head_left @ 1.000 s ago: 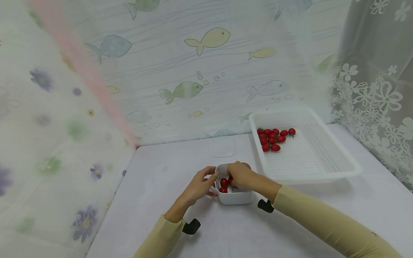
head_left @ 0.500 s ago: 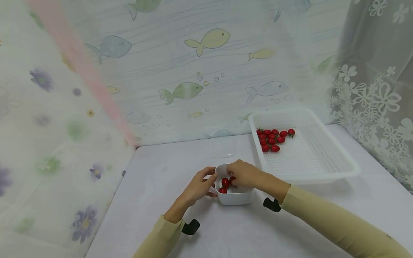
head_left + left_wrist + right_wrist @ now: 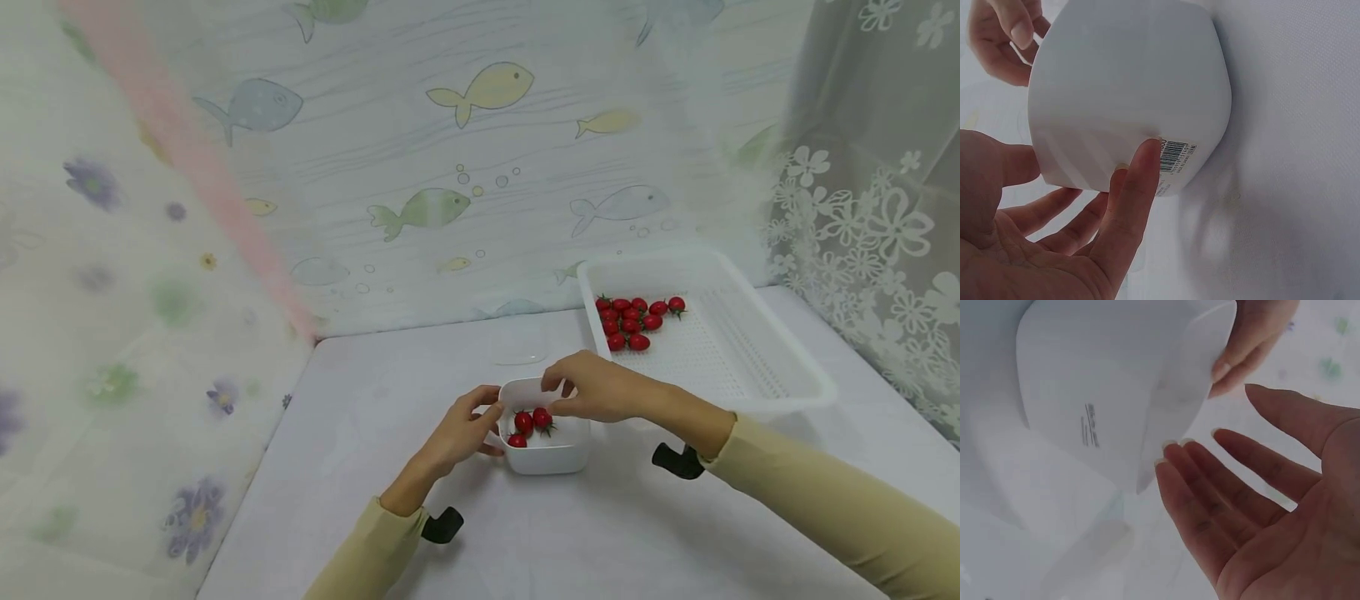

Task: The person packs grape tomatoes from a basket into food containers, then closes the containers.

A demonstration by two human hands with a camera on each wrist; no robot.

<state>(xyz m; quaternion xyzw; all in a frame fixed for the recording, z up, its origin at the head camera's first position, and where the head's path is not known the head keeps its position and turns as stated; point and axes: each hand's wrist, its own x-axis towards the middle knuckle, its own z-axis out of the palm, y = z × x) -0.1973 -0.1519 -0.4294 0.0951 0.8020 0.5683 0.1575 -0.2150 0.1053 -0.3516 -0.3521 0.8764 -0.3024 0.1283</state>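
A small white square container (image 3: 547,461) stands on the table, with several red cherry tomatoes (image 3: 522,422) at its left inside. My left hand (image 3: 456,435) holds its left side; in the left wrist view the thumb is at the rim and fingers (image 3: 1130,215) press the wall by a barcode label (image 3: 1175,156). Above the container's right rim hovers my right hand (image 3: 600,388), fingers loosely bent, holding nothing. The right wrist view shows its fingers (image 3: 1194,506) spread beside the container wall (image 3: 1091,369). The container's inside is hidden in both wrist views.
A large white perforated basket (image 3: 806,375) stands at the back right, with several cherry tomatoes (image 3: 632,325) gathered at its left side. A flat, clear lid-like piece (image 3: 520,360) lies behind the container. Patterned curtains (image 3: 420,275) border the table (image 3: 375,433).
My right hand has released a cherry tomato inside the container and risen out, up and to the right. The left hand stays on the container's left side.
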